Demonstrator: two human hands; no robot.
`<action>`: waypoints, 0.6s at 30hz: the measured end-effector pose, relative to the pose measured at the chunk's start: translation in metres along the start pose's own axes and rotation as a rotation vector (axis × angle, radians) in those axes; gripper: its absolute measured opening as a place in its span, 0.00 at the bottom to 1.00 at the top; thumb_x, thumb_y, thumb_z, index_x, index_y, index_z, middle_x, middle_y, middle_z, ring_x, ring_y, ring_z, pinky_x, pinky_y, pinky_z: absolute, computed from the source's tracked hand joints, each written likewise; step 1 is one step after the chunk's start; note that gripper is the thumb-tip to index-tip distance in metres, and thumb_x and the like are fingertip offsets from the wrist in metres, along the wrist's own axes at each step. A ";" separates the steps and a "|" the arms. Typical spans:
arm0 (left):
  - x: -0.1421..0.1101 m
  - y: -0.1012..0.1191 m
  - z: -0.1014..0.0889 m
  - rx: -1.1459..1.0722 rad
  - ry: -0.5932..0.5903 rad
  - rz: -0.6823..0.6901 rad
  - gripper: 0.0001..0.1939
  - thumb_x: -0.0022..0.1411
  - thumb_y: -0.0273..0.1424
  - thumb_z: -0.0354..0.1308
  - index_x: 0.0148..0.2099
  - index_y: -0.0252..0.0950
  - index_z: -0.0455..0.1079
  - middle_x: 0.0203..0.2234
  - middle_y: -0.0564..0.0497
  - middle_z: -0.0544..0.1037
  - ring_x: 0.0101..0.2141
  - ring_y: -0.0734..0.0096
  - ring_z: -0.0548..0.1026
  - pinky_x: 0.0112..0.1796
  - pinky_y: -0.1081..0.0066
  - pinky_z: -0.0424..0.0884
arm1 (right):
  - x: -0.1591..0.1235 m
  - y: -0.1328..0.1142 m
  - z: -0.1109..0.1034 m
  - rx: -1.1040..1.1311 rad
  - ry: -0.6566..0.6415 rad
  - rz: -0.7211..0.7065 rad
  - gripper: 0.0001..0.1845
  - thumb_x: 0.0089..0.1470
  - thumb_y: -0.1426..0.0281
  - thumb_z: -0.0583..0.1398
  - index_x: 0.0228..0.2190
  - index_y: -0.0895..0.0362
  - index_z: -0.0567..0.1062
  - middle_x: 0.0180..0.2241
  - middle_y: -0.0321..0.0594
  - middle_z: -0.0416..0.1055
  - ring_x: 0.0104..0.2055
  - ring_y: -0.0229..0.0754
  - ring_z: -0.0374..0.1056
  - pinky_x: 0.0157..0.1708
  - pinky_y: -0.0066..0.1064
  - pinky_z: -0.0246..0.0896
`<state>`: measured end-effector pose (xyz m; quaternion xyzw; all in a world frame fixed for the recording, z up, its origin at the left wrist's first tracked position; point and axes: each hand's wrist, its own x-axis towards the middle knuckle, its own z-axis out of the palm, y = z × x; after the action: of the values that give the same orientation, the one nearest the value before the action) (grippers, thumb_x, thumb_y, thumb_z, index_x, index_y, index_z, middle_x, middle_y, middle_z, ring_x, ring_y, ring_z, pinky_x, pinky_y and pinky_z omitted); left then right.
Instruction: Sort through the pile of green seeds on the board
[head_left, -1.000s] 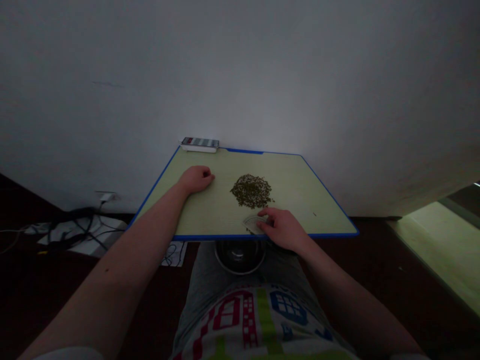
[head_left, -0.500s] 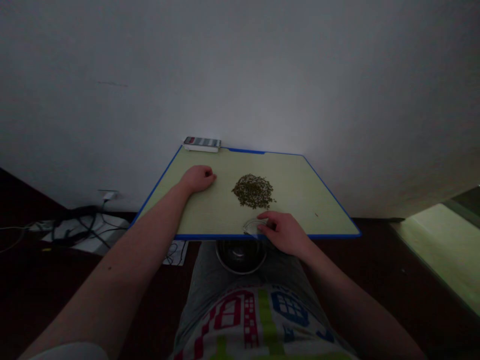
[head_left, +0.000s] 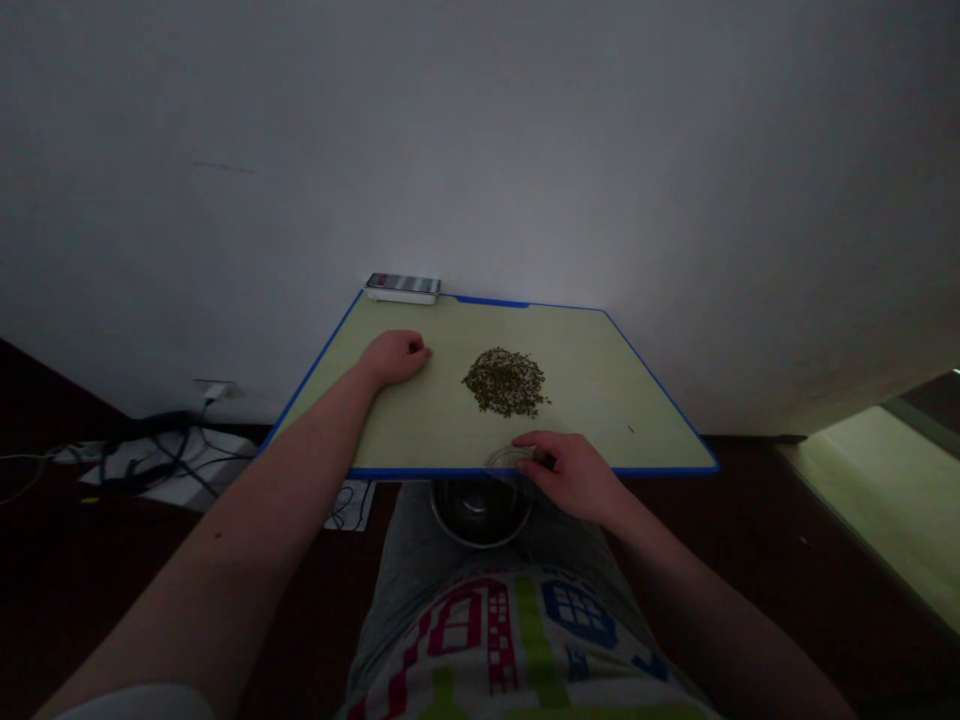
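Observation:
My left hand (head_left: 395, 357) rests on the left half of the pale board, its fingers curled into a loose fist; nothing shows in it. A loose, flat pile of small greenish-brown seeds or beans (head_left: 506, 382) lies to its right. At the board's front edge my right hand (head_left: 564, 470) pinches a clear protractor (head_left: 504, 458) between thumb and fingers. The protractor juts leftward over the blue edge, its lower part hard to make out. Directly below it, a metal bowl (head_left: 480, 520) sits between my legs, its inside dark.
The pale tabletop (head_left: 585, 360) has a blue rim and stands against a white wall (head_left: 480, 150). At its back left corner lies a white box-like device (head_left: 403, 288) with a striped top. Cables (head_left: 161, 440) and a plug (head_left: 215, 391) are down at the left.
My right hand has moved slightly down towards me with the protractor, which now reaches further over the board's front edge above the bowl. My left hand and the pile stay put.

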<state>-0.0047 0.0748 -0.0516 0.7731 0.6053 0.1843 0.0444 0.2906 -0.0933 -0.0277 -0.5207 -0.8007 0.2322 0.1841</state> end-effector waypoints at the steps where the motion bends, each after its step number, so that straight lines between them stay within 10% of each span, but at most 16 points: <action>1: 0.000 0.000 0.000 0.002 -0.001 0.002 0.18 0.54 0.44 0.47 0.30 0.36 0.71 0.24 0.47 0.74 0.26 0.68 0.68 0.28 0.69 0.59 | -0.001 0.000 0.000 0.002 -0.001 -0.002 0.15 0.53 0.65 0.56 0.43 0.54 0.74 0.22 0.34 0.70 0.22 0.35 0.61 0.24 0.27 0.52; 9: 0.000 0.000 0.001 0.028 -0.012 -0.012 0.19 0.55 0.44 0.47 0.30 0.36 0.71 0.25 0.47 0.75 0.27 0.68 0.69 0.28 0.70 0.60 | -0.010 0.003 -0.002 0.018 0.034 -0.020 0.11 0.53 0.65 0.56 0.37 0.55 0.74 0.20 0.33 0.68 0.22 0.35 0.62 0.23 0.27 0.53; 18: 0.001 0.000 0.001 0.019 -0.012 -0.017 0.19 0.54 0.45 0.47 0.30 0.36 0.71 0.24 0.47 0.74 0.26 0.67 0.69 0.28 0.69 0.61 | -0.031 0.021 -0.021 -0.136 0.384 -0.243 0.09 0.55 0.68 0.55 0.34 0.54 0.76 0.38 0.41 0.76 0.40 0.41 0.71 0.43 0.35 0.65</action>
<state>-0.0048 0.0757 -0.0521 0.7695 0.6132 0.1736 0.0424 0.3296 -0.1109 -0.0241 -0.4663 -0.8215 0.0507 0.3243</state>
